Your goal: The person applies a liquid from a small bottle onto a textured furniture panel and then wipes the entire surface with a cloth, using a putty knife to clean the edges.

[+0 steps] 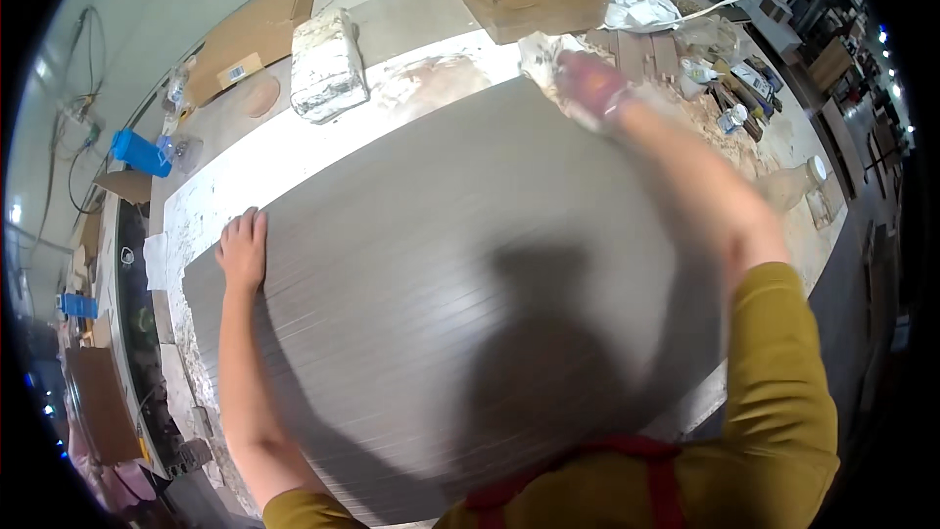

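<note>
A large grey wood-grain panel (421,206) lies flat across the worktable. My left hand (243,245) rests at its left far edge, fingers stretched forward and holding nothing. At the panel's far right corner is my right hand (592,86), in a reddish glove and smeared by motion. It is closed on a crumpled whitish cloth (541,54), which lies against the corner; the fingers themselves are blurred. Under the panel, a white, stained sheet (313,152) shows along the far side. A white-smeared wrapped block (328,69) sits on it beyond the panel.
Behind the panel stands an open cardboard box (539,15) with tools and thin strips. Jars, tubes and small tools (744,93) crowd the right side, near a clear bottle (795,181). A blue bottle (140,152) and flattened cardboard (250,39) are at the left.
</note>
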`<state>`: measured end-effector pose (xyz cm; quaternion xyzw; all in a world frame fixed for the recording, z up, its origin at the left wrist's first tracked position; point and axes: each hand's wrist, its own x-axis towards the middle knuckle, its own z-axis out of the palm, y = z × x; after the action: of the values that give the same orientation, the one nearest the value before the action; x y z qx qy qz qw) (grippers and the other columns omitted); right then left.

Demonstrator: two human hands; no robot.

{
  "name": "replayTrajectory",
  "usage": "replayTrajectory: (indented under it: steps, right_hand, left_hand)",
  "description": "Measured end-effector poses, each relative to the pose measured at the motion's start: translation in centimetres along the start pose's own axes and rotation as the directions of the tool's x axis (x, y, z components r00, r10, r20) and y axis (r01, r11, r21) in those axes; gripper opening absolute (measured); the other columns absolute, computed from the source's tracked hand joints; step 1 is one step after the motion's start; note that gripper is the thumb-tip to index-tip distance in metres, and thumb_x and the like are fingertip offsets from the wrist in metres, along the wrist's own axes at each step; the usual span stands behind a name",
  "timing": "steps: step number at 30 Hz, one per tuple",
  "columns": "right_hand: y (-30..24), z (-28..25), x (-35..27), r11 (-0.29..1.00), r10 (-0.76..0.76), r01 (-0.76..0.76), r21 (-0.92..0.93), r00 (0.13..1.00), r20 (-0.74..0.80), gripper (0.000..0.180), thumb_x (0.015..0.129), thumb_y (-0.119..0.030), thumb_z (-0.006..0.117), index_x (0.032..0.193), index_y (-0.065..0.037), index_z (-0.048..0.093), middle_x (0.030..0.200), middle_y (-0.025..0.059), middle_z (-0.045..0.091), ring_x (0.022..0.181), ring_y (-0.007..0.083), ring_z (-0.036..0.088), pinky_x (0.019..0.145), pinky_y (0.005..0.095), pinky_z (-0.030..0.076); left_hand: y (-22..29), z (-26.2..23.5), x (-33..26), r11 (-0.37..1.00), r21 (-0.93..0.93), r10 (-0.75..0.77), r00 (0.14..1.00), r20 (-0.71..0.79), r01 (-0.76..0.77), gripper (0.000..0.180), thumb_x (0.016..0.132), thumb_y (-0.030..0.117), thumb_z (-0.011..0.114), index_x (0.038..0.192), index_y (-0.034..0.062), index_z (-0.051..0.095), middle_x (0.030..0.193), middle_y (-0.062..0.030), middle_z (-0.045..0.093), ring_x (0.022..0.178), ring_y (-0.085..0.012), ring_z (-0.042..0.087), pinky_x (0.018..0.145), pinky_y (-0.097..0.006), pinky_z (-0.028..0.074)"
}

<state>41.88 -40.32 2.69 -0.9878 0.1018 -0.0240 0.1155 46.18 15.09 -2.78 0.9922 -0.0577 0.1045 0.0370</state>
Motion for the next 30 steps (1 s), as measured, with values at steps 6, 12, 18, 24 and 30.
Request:
replayTrajectory:
  steps: [6, 12, 18, 24, 30]
  right_hand:
    - [-21.9, 9.4, -1.8, 0.830, -0.555, 0.558, 0.003, 0.826, -0.098, 0.022, 0.087, -0.015, 0.048, 0.105, -0.007, 0.060, 0.095, 0.0150, 0.065, 0.089, 0.0306, 0.064, 0.075, 0.0415, 0.051]
    - [-19.3, 8.9, -0.1, 0.835, -0.547, 0.548, 0.043, 0.837, -0.025, 0.025, 0.086, -0.018, 0.054, 0.108, -0.008, 0.058, 0.103, 0.0145, 0.063, 0.089, 0.0316, 0.063, 0.079, 0.0421, 0.050]
    - [-4.6, 2.5, 1.5, 0.985, -0.050, 0.054, -0.164, 0.998, 0.032, 0.025, 0.090, -0.015, 0.045, 0.108, -0.003, 0.056, 0.098, 0.0190, 0.065, 0.088, 0.0324, 0.064, 0.078, 0.0416, 0.050]
    - [-25.2, 11.0, -3.3, 0.622, -0.726, 0.772, 0.130, 0.632, -0.271, 0.037, 0.084, -0.028, 0.056, 0.111, -0.002, 0.058, 0.103, 0.0185, 0.065, 0.095, 0.0336, 0.063, 0.082, 0.0432, 0.051]
    - [-32.9, 11.2, -7.3, 0.681, -0.715, 0.708, 0.187, 0.698, -0.043, 0.031, 0.091, -0.023, 0.046, 0.114, -0.007, 0.059, 0.110, 0.0156, 0.064, 0.099, 0.0311, 0.063, 0.086, 0.0400, 0.050]
  left_hand:
    - [-1.4, 0.5, -0.5, 0.997, 0.024, -0.068, 0.997, 0.033, 0.067, 0.041, 0.096, 0.042, 0.037, 0.126, 0.0183, 0.051, 0.125, -0.0061, 0.052, 0.124, -0.0254, 0.043, 0.103, -0.049, 0.028]
    - [-2.4, -0.1, -1.1, 0.997, 0.017, -0.070, 0.997, 0.036, 0.069, 0.043, 0.095, 0.044, 0.038, 0.127, 0.0181, 0.052, 0.126, -0.0067, 0.052, 0.124, -0.0256, 0.042, 0.104, -0.049, 0.026]
    - [-1.0, 0.3, -1.0, 0.997, 0.039, -0.064, 0.998, -0.025, 0.064, 0.042, 0.095, 0.043, 0.039, 0.123, 0.0157, 0.054, 0.123, -0.0070, 0.054, 0.119, -0.0271, 0.046, 0.101, -0.051, 0.030]
    - [-1.9, 0.7, -0.6, 0.995, 0.048, -0.093, 0.996, 0.007, 0.093, 0.042, 0.094, 0.042, 0.039, 0.125, 0.0174, 0.053, 0.124, -0.0078, 0.052, 0.122, -0.0273, 0.043, 0.104, -0.053, 0.027]
    - [-2.2, 0.3, -0.8, 0.996, 0.039, -0.076, 0.996, 0.048, 0.074, 0.042, 0.093, 0.040, 0.040, 0.128, 0.0193, 0.051, 0.126, -0.0052, 0.050, 0.125, -0.0247, 0.041, 0.105, -0.049, 0.025]
